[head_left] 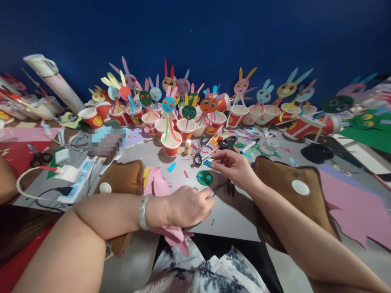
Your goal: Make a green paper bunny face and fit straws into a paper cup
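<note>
Between the thumb and fingertips of my right hand (234, 169) is a small blue paper piece (208, 163). My left hand (190, 206) rests low over the table's front part with its fingers curled closed; whatever is inside them is hidden. Just beyond it lies a green paper disc (204, 178) with blue eye shapes. Scissors (198, 158) with dark handles lie close to the blue piece. Pink paper (159, 182) lies partly under my left forearm. A blue scrap (171, 167) and a red scrap (186, 174) lie left of the disc.
Several paper cups with rabbit figures, one cup (171, 145) in front, line the back. A small yellow bottle (187, 147) and a black glue gun (227, 143) stand among scraps. Brown cushions (284, 195) flank my arms. A power strip (80, 179) with cables lies left.
</note>
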Available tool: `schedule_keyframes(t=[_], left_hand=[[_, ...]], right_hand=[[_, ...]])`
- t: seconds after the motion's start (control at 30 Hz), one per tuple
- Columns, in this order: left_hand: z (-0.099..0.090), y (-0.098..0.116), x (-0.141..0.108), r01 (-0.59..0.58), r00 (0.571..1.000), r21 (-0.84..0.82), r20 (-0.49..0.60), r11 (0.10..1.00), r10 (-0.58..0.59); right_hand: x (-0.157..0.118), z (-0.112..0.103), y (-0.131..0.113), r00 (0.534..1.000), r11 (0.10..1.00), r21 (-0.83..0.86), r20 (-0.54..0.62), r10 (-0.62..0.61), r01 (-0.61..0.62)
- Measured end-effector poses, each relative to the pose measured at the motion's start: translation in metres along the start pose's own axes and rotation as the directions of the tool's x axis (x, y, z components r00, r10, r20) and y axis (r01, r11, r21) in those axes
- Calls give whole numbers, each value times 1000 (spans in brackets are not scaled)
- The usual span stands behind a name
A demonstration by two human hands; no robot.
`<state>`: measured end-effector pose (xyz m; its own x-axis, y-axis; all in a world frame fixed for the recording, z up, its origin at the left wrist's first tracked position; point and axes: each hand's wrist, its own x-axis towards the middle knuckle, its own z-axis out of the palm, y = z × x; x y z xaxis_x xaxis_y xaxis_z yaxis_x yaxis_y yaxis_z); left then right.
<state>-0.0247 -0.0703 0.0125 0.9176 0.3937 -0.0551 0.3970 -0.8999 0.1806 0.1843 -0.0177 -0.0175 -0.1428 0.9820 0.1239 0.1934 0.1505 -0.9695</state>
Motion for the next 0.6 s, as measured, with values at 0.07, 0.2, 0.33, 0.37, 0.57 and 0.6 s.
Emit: schedule_keyframes(t=[0.07,0.2,0.33,0.37,0.57,0.6], left_hand=[[5,-3,3,73,996,-145,-41,987,-80],[3,-8,10,186,966,-589,-37,786,-256],[4,-14,16,239,898,-919,87,313,-430],[6,-16,17,205,882,-951,77,232,-465],[15,-24,18,61,845,-986,-31,154,-534],[14,-25,18,66,842,-982,-40,177,-538]], right_hand=[[0,-2,-1,1000,1000,27,-15,0,0],[-3,-6,-9,999,998,59,-14,31,-30],[-7,-9,-16,997,990,121,37,62,-66],[-8,-10,-17,995,987,137,66,71,-80],[-14,-10,-16,977,985,146,202,61,-92],[-14,-9,-15,976,988,131,211,54,-83]])
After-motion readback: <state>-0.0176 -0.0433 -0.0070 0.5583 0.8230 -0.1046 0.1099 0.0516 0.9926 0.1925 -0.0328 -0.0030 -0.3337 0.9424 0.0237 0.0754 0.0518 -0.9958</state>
